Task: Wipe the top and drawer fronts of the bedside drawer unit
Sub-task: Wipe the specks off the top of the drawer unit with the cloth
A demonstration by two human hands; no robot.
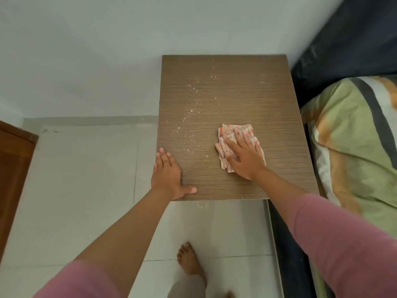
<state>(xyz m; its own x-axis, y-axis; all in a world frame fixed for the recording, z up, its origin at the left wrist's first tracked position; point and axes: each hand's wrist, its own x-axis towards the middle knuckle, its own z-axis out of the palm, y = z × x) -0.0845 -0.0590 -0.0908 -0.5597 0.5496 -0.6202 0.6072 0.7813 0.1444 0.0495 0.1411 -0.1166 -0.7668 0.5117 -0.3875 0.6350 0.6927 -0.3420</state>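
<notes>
The brown wood-grain top of the bedside drawer unit (232, 93) fills the middle of the view, seen from above. White crumbs and dust (193, 112) lie in a scattered line down its left-centre. My right hand (245, 155) presses flat on a crumpled red-and-white checked cloth (234, 131) at the right-centre of the top. My left hand (168, 175) rests flat on the front left corner, fingers along the left edge, thumb on the surface, holding nothing. The drawer fronts are hidden below the top.
A bed with a green, orange and grey striped cover (354, 147) and a dark headboard (354, 39) adjoins the unit's right side. A white wall stands behind. Pale floor tiles (86, 179) lie left and in front, with my bare foot (190, 261). A brown wooden door (15, 168) is far left.
</notes>
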